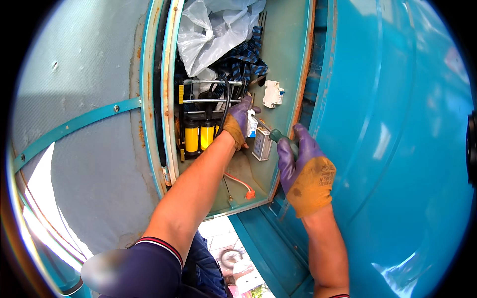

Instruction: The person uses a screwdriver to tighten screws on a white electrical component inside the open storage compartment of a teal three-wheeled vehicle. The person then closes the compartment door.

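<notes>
My left hand (239, 120), in a purple and tan work glove, reaches into an open compartment (285, 59) in a teal metal wall and grips a small white electrical part (252, 125). My right hand (304, 168), gloved the same way, holds a screwdriver with a dark green handle (281, 136), its tip pointing toward a grey module (261, 144) on the compartment's back panel. A white circuit breaker (273, 93) is mounted higher on that panel.
Inside the compartment lie a clear plastic bag (216, 30), a blue-black strap (244, 62), a black cable (227, 99), two yellow cylinders (198, 136) and a loose orange-tipped wire (243, 187). A teal door (397, 149) stands open at right. Pavement shows far below.
</notes>
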`<state>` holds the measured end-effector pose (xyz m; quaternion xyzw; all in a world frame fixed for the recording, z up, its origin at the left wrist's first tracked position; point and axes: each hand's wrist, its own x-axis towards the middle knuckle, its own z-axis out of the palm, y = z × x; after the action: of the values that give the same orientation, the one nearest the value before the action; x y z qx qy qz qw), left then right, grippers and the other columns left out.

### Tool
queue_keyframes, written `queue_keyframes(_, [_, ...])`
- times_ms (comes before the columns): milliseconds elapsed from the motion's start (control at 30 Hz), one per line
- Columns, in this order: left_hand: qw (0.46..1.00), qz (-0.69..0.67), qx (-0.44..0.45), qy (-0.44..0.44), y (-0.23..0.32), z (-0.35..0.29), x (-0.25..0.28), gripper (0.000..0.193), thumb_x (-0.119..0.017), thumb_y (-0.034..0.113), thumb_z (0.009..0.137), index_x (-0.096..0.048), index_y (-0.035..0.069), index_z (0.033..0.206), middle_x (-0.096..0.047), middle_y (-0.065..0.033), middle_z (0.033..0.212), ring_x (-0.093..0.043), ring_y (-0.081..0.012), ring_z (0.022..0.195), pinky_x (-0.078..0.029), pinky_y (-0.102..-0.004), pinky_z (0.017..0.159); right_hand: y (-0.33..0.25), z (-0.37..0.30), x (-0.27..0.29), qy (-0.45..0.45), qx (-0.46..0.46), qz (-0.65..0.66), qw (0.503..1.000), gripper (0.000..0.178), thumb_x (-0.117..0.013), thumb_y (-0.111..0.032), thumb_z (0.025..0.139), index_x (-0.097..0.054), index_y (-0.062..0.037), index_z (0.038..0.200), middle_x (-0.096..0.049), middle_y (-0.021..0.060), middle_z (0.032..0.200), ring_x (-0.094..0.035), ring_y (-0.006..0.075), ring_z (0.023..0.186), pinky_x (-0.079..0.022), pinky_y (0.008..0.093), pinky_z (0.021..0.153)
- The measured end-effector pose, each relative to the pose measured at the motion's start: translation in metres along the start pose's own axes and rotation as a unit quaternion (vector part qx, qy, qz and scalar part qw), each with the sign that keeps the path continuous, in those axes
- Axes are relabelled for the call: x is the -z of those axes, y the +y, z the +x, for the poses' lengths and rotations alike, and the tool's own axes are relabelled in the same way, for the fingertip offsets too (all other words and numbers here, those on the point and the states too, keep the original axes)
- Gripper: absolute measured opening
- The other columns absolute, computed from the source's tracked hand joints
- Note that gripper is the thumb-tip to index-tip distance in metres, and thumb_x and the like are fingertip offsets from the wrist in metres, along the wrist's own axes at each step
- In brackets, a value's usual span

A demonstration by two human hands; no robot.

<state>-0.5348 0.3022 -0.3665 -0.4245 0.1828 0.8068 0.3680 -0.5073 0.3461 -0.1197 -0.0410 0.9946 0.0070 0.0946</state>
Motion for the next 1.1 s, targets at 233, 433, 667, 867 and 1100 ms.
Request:
queue_keyframes(233, [1.0, 0.004, -0.006, 0.007, -0.006, 0.01, 0.007, 0.046, -0.067, 0.053, 0.099, -0.069, 0.007, 0.09, -0.061, -0.0078, 0.073, -0.06, -0.0253, 0.051, -0.048, -0.0393, 0.047, -0.006, -0.003, 0.0, -0.028, 0.017, 0.007, 0.999, 0.048, -0.07, -0.022, 0.097, -0.056, -0.0015, 0.139, -0.069, 0.0249, 0.103, -0.071, 0.0443, 0.083, -0.057, 0.0506, 0.068])
queue_keyframes(433, [0.999, 0.008, -0.031, -0.02, -0.015, 0.021, 0.013, 0.046, -0.067, 0.052, 0.099, -0.068, 0.007, 0.097, -0.066, -0.0101, 0.079, -0.065, -0.0277, 0.055, -0.052, -0.0421, 0.05, -0.017, 0.001, 0.01, -0.078, 0.049, 0.038, 0.995, 0.04, -0.067, -0.014, 0.099, -0.058, 0.0002, 0.136, -0.069, 0.0248, 0.109, -0.071, 0.0425, 0.092, -0.058, 0.0473, 0.077])
queue_keyframes(667, [0.999, -0.008, -0.034, -0.002, -0.016, 0.022, 0.008, 0.05, -0.065, 0.057, 0.099, -0.068, 0.008, 0.092, -0.063, -0.0085, 0.078, -0.061, -0.0271, 0.056, -0.05, -0.0426, 0.05, -0.011, 0.012, 0.007, 0.009, 0.075, 0.015, 0.997, 0.034, -0.068, -0.019, 0.1, -0.062, 0.0001, 0.128, -0.07, 0.0232, 0.103, -0.07, 0.0415, 0.088, -0.058, 0.0471, 0.075])
queue_keyframes(867, [0.999, 0.021, -0.007, 0.03, -0.003, 0.002, 0.002, 0.053, -0.065, 0.058, 0.098, -0.071, 0.007, 0.088, -0.059, -0.0078, 0.076, -0.057, -0.0229, 0.059, -0.047, -0.0384, 0.053, 0.024, -0.003, -0.005, -0.071, -0.145, 0.167, 0.973, 0.048, -0.071, -0.019, 0.097, -0.056, -0.0009, 0.139, -0.069, 0.0228, 0.095, -0.069, 0.0433, 0.076, -0.058, 0.0481, 0.074])
queue_keyframes(1100, [0.999, 0.012, -0.028, 0.011, -0.005, 0.001, 0.002, 0.049, -0.064, 0.051, 0.101, -0.072, 0.004, 0.088, -0.062, -0.006, 0.075, -0.059, -0.0197, 0.058, -0.049, -0.0338, 0.052, -0.012, -0.002, 0.005, -0.106, 0.108, 0.021, 0.988, 0.051, -0.074, -0.004, 0.09, -0.058, -0.0007, 0.138, -0.067, 0.0232, 0.115, -0.071, 0.0433, 0.092, -0.059, 0.0475, 0.078])
